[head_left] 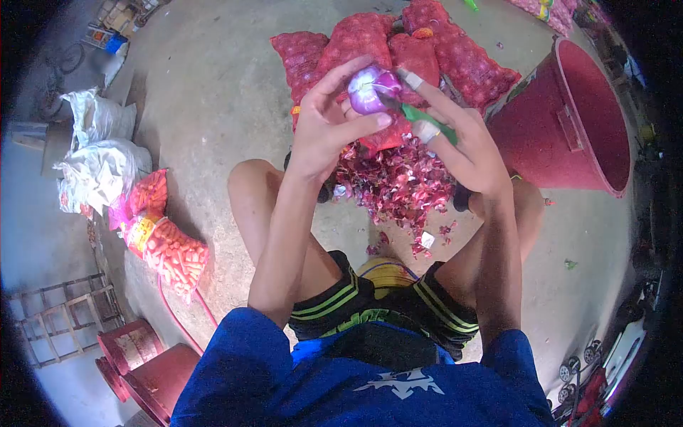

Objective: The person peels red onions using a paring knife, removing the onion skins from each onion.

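Note:
Raised in front of me, my left hand is wrapped round a purple onion, whose pale, partly peeled side faces me. A dark purple flap of skin stands off the onion's right side. My right hand, with pale tape on some fingers, grips a small knife by its green handle. The knife's short dark blade points at the onion; whether it touches is hard to see. Beneath both hands, a heap of red-purple onion skins covers the floor between my feet.
Red net sacks of onions lie just beyond the skins. A large red tub leans at the right. Leftward are white sacks and a bag of carrots. Red buckets and a rack stand lower left.

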